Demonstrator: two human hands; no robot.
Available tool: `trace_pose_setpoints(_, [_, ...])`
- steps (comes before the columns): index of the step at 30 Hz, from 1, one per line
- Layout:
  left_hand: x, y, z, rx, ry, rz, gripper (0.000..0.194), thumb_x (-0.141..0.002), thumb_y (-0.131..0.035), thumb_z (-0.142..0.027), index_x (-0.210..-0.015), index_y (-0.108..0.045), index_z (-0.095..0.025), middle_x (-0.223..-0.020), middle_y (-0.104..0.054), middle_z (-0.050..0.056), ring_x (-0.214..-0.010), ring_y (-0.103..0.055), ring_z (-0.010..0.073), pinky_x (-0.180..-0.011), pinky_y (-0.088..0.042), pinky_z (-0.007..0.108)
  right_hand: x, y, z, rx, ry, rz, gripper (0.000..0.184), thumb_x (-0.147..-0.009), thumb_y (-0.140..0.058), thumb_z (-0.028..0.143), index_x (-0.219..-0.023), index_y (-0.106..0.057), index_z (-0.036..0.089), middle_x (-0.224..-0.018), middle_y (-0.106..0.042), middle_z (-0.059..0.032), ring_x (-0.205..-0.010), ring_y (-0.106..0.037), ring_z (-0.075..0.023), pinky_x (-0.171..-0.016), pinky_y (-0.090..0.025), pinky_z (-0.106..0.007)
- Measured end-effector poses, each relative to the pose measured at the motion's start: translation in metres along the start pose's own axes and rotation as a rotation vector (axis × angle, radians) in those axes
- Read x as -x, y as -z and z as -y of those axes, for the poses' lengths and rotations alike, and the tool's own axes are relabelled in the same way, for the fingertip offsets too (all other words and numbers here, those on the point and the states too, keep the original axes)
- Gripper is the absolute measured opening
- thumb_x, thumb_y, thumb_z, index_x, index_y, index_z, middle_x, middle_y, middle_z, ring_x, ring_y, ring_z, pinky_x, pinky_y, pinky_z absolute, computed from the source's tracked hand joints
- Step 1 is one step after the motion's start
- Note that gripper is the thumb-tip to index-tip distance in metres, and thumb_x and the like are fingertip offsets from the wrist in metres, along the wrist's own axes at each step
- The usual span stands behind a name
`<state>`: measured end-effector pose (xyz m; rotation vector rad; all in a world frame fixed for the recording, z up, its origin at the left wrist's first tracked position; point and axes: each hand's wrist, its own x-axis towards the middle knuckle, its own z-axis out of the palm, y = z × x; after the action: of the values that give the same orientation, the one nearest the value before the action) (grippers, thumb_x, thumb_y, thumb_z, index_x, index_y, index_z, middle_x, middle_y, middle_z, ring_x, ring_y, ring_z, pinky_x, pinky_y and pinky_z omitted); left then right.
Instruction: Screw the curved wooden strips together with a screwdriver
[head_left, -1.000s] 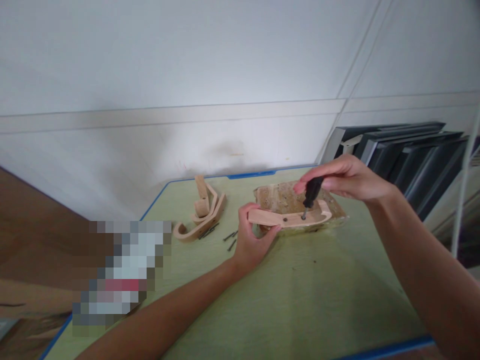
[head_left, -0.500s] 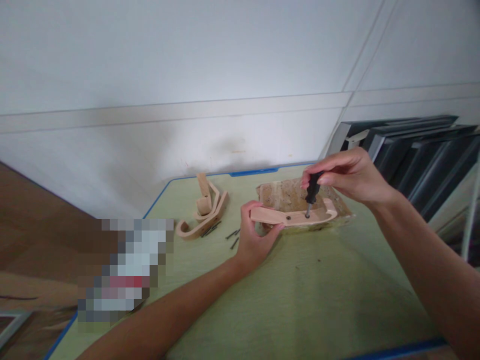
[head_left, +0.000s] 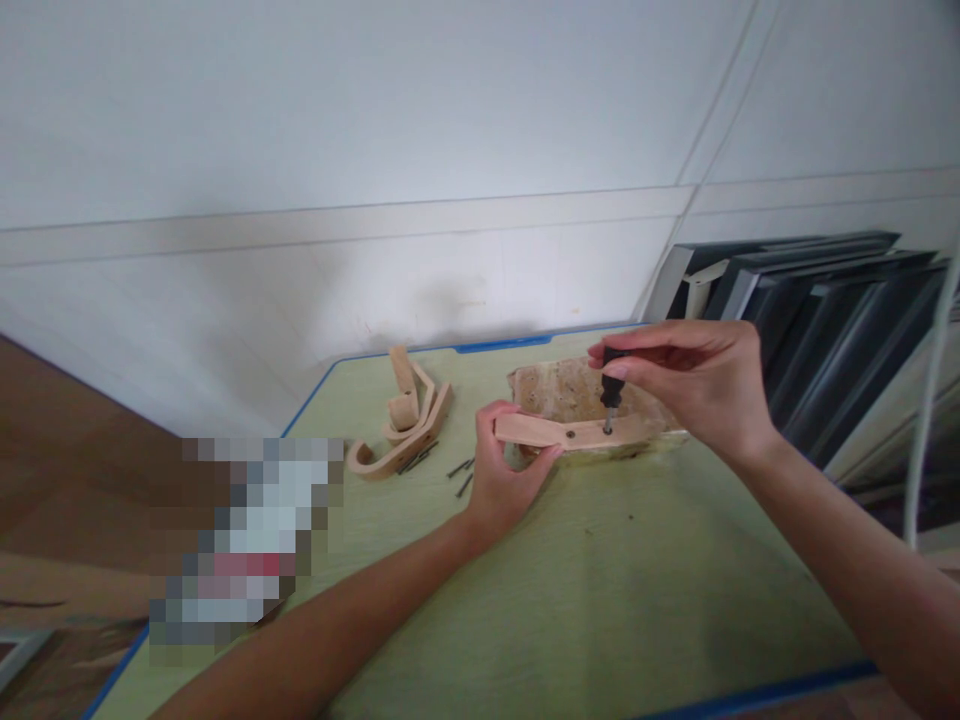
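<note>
My left hand (head_left: 510, 470) grips the left end of a pale wooden hook (head_left: 532, 431), thumb along the near edge and fingers around the far side. The hook lies against a rough brown block (head_left: 555, 388) partly wrapped in clear film. Between the thumb and fingers of my right hand (head_left: 675, 375) is a small black-handled screwdriver (head_left: 613, 382), held upright. Its metal tip meets a screw (head_left: 607, 430) in the hook. Another dark screw head (head_left: 571, 434) sits in the hook to the left. My right hand hides the hook's curled right end.
More wooden hooks (head_left: 405, 455) lie left on the green table (head_left: 570, 600), with several dark screws (head_left: 463, 477) near them. A blurred-out item (head_left: 277, 530) lies at the table's left edge. Dark panels (head_left: 810, 300) lean at the right; a white wall (head_left: 420, 120) stands behind.
My right hand has turned around the screwdriver handle, its back now lower and covering the hook's curled end. The screwdriver stands more upright. My left hand keeps its grip.
</note>
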<state>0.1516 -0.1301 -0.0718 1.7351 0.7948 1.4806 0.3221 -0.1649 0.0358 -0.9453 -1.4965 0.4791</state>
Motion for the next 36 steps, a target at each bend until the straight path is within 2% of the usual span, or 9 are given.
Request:
trace_pose_setpoints(9, [0.0, 0.002, 0.0, -0.044, -0.029, -0.013, 0.053, -0.063, -0.069, -0.017, -0.103, -0.034, -0.023, -0.096, -0.045, 0.002, -0.088, -0.053, 0.0176, -0.083, -0.042, 0.036, 0.016, -0.034, 0.012, 0.061, 0.083, -0.056, 0.013, -0.065, -0.068, 0.02, -0.078, -0.068, 0.021, -0.082, -0.067, -0.003, -0.077, -0.063, -0.0163, -0.068, -0.054, -0.029])
trace_pose_setpoints(15, [0.001, 0.003, 0.0, -0.095, -0.018, -0.014, 0.053, -0.063, -0.069, -0.02, -0.103, -0.035, -0.022, -0.098, -0.045, 0.003, -0.092, -0.051, 0.0182, -0.084, -0.041, 0.036, 0.013, -0.038, 0.008, 0.144, 0.089, -0.061, 0.017, -0.068, -0.065, 0.023, -0.084, -0.066, 0.017, -0.084, -0.067, -0.0037, -0.076, -0.062, -0.0146, -0.068, -0.054, -0.027])
trace_pose_setpoints(18, [0.002, 0.004, -0.002, -0.051, -0.015, 0.015, 0.053, -0.064, -0.068, -0.019, -0.104, -0.034, -0.022, -0.094, -0.049, 0.002, -0.088, -0.053, 0.0171, -0.084, -0.041, 0.036, 0.011, -0.025, 0.006, 0.248, 0.137, -0.04, 0.02, -0.071, -0.062, 0.023, -0.091, -0.064, 0.018, -0.087, -0.066, -0.003, -0.078, -0.061, -0.0138, -0.069, -0.054, -0.027])
trace_pose_setpoints(22, [0.002, 0.005, -0.005, -0.013, -0.018, 0.043, 0.051, -0.066, -0.066, -0.017, -0.105, -0.033, -0.022, -0.092, -0.053, 0.002, -0.087, -0.055, 0.0166, -0.085, -0.041, 0.036, 0.012, 0.004, 0.013, 0.59, 0.252, -0.026, 0.026, -0.07, -0.064, 0.025, -0.095, -0.063, 0.021, -0.087, -0.065, -0.0021, -0.071, -0.06, -0.0136, -0.066, -0.051, -0.028])
trace_pose_setpoints(24, [0.002, 0.006, -0.006, -0.015, -0.017, 0.046, 0.051, -0.066, -0.066, -0.017, -0.105, -0.033, -0.022, -0.092, -0.054, 0.002, -0.088, -0.055, 0.0165, -0.084, -0.042, 0.035, 0.016, 0.019, 0.022, 0.682, 0.224, 0.036, 0.026, -0.07, -0.064, 0.026, -0.095, -0.063, 0.021, -0.086, -0.064, -0.0014, -0.065, -0.058, -0.0125, -0.057, -0.05, -0.026])
trace_pose_setpoints(26, [0.002, 0.006, -0.007, -0.015, -0.015, 0.042, 0.051, -0.066, -0.067, -0.016, -0.104, -0.033, -0.021, -0.091, -0.054, 0.002, -0.087, -0.055, 0.0161, -0.083, -0.042, 0.034, 0.023, 0.032, 0.031, 0.721, 0.174, 0.084, 0.02, -0.071, -0.062, 0.027, -0.091, -0.063, 0.022, -0.084, -0.063, -0.0006, -0.066, -0.058, -0.0128, -0.057, -0.05, -0.025])
trace_pose_setpoints(31, [0.002, 0.006, -0.007, 0.017, 0.005, 0.055, 0.052, -0.066, -0.066, -0.015, -0.105, -0.033, -0.022, -0.092, -0.056, 0.002, -0.086, -0.056, 0.0164, -0.082, -0.043, 0.033, 0.056, 0.061, 0.038, 0.557, -0.042, 0.106, 0.018, -0.071, -0.063, 0.027, -0.088, -0.059, 0.025, -0.088, -0.061, -0.0009, -0.075, -0.059, -0.0143, -0.062, -0.051, -0.023])
trace_pose_setpoints(33, [0.002, 0.005, -0.007, 0.02, 0.013, 0.052, 0.052, -0.066, -0.066, -0.015, -0.105, -0.033, -0.022, -0.092, -0.056, 0.002, -0.087, -0.056, 0.0168, -0.081, -0.043, 0.033, 0.071, 0.069, 0.03, 0.402, -0.161, 0.178, 0.015, -0.071, -0.062, 0.026, -0.085, -0.056, 0.026, -0.094, -0.06, -0.0012, -0.083, -0.059, -0.0161, -0.067, -0.052, -0.023])
trace_pose_setpoints(36, [0.001, 0.005, -0.006, 0.018, 0.013, 0.028, 0.053, -0.065, -0.067, -0.014, -0.105, -0.034, -0.022, -0.092, -0.056, 0.002, -0.087, -0.056, 0.0172, -0.082, -0.042, 0.034, 0.092, 0.073, 0.009, 0.266, -0.315, 0.251, 0.011, -0.072, -0.062, 0.023, -0.079, -0.054, 0.024, -0.092, -0.059, -0.0003, -0.081, -0.059, -0.0141, -0.068, -0.051, -0.022])
